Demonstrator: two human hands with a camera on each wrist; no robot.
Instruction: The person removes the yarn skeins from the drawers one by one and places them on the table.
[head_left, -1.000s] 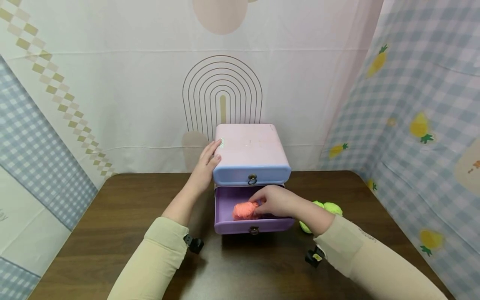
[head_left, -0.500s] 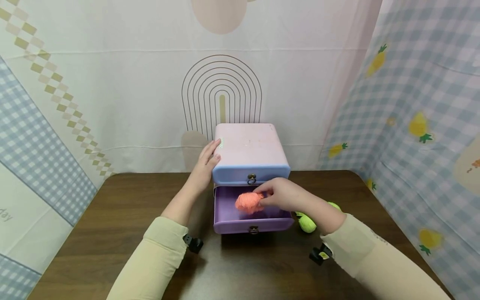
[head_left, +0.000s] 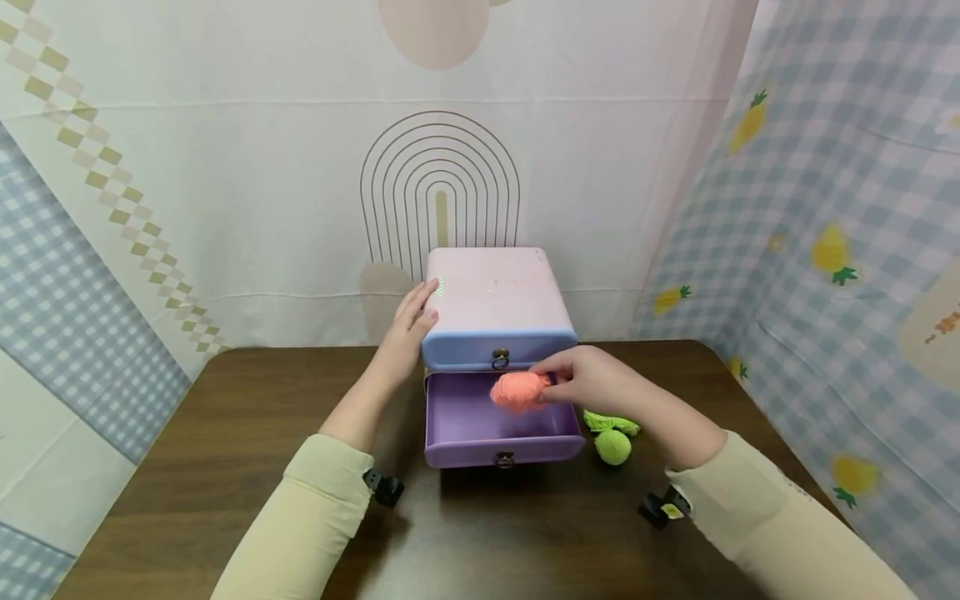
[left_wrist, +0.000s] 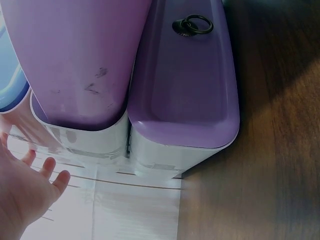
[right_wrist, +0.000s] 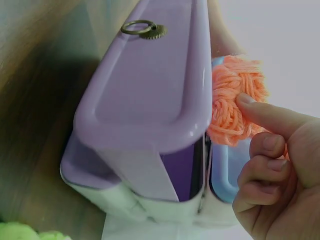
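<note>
In the head view, my right hand (head_left: 596, 382) pinches a coral ball of yarn (head_left: 517, 392) between thumb and fingers. The yarn hangs over a pulled-out purple drawer (head_left: 465, 453), level with its back part. In the right wrist view the wound strands of the yarn (right_wrist: 235, 95) show, with the thumb pressed on them and other fingers curled. My left hand (head_left: 402, 340) rests against the left side of a small cabinet with a pink top (head_left: 491, 292), its fingers extended. The cabinet's blue upper drawer (head_left: 457, 350) is closed and has a ring pull.
Lime-green yarn (head_left: 612, 447) lies on the dark wood table (head_left: 285, 433) right of the open drawer. Below that drawer is a closed purple drawer (left_wrist: 185, 75), visible in the left wrist view. A patterned cloth (head_left: 285, 208) hangs behind the cabinet.
My right hand has lifted the coral yarn from the floor of the purple drawer, upward and to the right. More of the green yarn shows. My left hand has stayed at the cabinet.
</note>
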